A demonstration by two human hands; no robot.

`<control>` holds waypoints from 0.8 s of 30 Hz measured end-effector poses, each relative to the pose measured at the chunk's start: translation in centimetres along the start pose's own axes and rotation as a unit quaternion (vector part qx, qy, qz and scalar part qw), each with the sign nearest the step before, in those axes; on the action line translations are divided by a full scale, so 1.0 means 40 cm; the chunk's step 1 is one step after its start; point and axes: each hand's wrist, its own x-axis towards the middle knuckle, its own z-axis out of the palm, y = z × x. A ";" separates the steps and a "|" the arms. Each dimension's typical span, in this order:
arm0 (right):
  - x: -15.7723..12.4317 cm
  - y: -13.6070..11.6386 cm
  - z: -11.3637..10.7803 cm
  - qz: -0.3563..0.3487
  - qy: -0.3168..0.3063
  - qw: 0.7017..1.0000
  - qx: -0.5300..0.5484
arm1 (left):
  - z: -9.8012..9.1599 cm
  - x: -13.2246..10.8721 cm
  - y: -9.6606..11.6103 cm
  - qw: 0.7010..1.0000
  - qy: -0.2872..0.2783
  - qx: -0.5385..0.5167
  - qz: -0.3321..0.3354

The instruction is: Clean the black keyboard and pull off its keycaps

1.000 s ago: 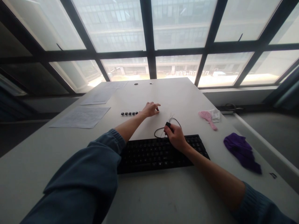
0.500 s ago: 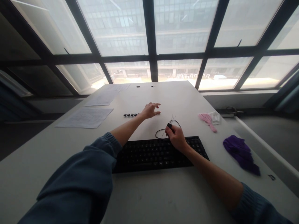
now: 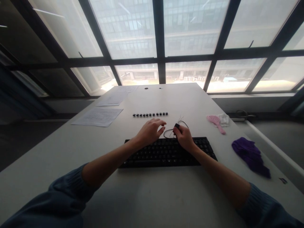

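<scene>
My right hand point(image 3: 184, 136) is closed around a small black keycap puller point(image 3: 177, 126), and thin metal wires stick out near it. The hand is over the upper right part of a black keyboard point(image 3: 155, 155). To its left, my left hand point(image 3: 152, 130) is above the keyboard's back edge, with thumb and fingers apart and nothing visible between them. Beyond the left hand, several small black keycaps point(image 3: 150, 114) stand in a row on the white table. A black cable point(image 3: 168, 130) curves behind the keyboard by the right hand.
Sheets of paper point(image 3: 98, 117) lie on the table point(image 3: 152, 186) at left. On the right are a pink hairbrush point(image 3: 216, 122) over a white tissue point(image 3: 224, 120), a crumpled purple cloth point(image 3: 250, 155) and a small dark item point(image 3: 283, 180) near the edge. Windows rise behind the table.
My left hand has drawn back from the far end of the keycap row towards the keyboard, uncovering the whole row. The right hand still grips the keycap puller; the view has shifted slightly.
</scene>
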 end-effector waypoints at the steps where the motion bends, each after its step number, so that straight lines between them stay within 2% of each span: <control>1: -0.001 0.000 0.001 -0.005 -0.002 1.000 -0.009 | 0.012 -0.029 0.012 1.000 -0.004 0.002 -0.009; 5: -0.007 -0.001 0.010 -0.019 -0.007 0.999 -0.035 | 0.070 -0.114 0.057 1.000 -0.010 0.012 -0.024; 10: -0.016 -0.006 0.017 -0.023 -0.006 1.000 -0.016 | 0.115 -0.145 0.080 0.999 0.029 0.007 -0.021; 16: -0.001 0.004 0.011 0.037 0.087 0.993 0.067 | 0.124 -0.148 0.073 0.999 0.020 0.008 -0.029; 19: 0.006 0.012 0.012 0.067 0.090 0.987 0.114 | 0.123 -0.150 0.074 1.000 0.008 0.005 -0.029; 24: 0.006 0.014 0.015 0.069 0.084 0.986 0.128 | 0.123 -0.149 0.077 0.999 0.003 0.007 -0.034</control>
